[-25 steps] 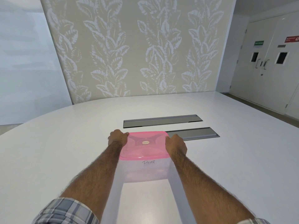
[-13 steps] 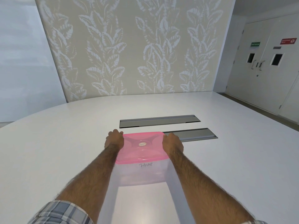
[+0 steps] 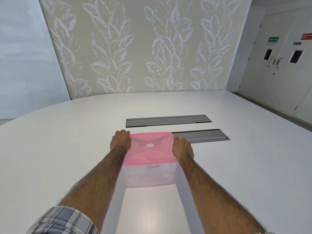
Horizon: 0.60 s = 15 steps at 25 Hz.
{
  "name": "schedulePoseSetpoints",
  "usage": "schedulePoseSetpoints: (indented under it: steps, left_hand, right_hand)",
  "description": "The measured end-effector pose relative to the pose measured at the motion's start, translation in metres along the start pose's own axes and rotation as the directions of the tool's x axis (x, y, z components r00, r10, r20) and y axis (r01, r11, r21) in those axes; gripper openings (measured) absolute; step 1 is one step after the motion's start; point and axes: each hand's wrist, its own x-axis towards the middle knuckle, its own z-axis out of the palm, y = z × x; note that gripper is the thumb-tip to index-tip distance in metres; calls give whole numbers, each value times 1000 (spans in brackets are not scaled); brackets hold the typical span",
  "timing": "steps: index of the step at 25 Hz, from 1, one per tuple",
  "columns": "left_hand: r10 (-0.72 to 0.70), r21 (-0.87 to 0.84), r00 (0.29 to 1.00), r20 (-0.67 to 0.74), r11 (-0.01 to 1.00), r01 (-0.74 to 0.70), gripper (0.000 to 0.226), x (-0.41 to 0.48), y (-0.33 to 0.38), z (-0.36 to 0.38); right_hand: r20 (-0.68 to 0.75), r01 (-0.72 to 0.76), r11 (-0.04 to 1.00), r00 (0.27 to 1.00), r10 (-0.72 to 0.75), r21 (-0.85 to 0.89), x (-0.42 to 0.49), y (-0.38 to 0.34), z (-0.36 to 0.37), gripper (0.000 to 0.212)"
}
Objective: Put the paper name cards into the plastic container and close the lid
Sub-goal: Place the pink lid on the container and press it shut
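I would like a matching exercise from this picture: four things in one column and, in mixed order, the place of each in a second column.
Things:
1. lid
2. left hand
3. right hand
4. far metal panel

Places:
A. at the right edge of the lid
B. set in the table, beyond the container
C. on top of the container
D. at the left edge of the lid

Pairs: 1-C, 2-D, 3-A, 4-B

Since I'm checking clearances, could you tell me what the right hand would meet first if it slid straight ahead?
Probably the nearer grey recessed table panel, lying just beyond the right hand gripping the pink lid; depth is uncertain.
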Motion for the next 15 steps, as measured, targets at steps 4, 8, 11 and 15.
schedulePoseSetpoints:
  steps: [4,8,11,15]
  left_hand:
    - [2,75,999,34,997,-5,30,1,11,-5]
    - [-81,-8,991,106,997,82,39,4,16,-1]
    - [-57,2,991,125,998,57,40,9,13,5]
    - [-78,-33,992,102,996,82,42,9,13,7]
  right_hand:
    - [10,-2,1000,1000,2,-24,-2,1,1,65]
    - [36,3,999,999,-1,-51,1,1,1,65]
    - [62,29,992,998,-21,-124,3,-2,-1,58]
    - [137,152,949,984,-117,-278,14,-23,-11,33]
